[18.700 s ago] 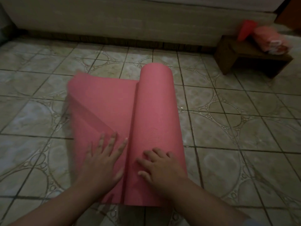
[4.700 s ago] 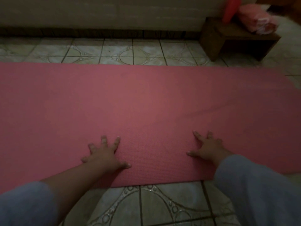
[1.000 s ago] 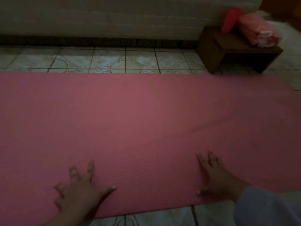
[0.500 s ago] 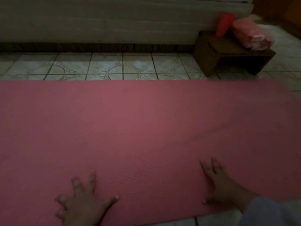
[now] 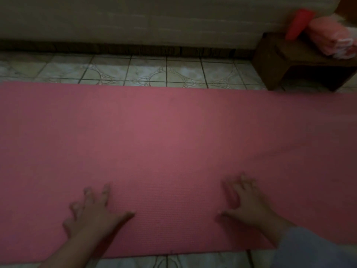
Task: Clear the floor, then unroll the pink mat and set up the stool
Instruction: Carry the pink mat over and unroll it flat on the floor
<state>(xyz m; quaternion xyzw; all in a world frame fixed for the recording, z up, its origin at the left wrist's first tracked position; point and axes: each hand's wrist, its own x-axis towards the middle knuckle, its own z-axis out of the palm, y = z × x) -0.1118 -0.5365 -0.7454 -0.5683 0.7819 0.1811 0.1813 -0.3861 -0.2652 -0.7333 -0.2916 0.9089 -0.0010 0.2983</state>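
Observation:
The pink mat (image 5: 173, 144) lies unrolled and flat across the tiled floor, running past the left and right edges of view. My left hand (image 5: 94, 211) rests on its near edge at lower left, fingers spread, holding nothing. My right hand (image 5: 245, 202) presses on the mat at lower right, fingers also spread. A low dark wooden stool (image 5: 286, 60) stands on the tiles just beyond the mat's far right corner.
On the stool sit a red cone-shaped object (image 5: 298, 24) and a pink folded bundle (image 5: 332, 39). A pale wall (image 5: 135, 18) with a dark base strip runs along the back. Patterned tiles (image 5: 146, 72) show between mat and wall.
Both hands have slid a little forward on the mat and closer together. The view has shifted, and the mat stays flat.

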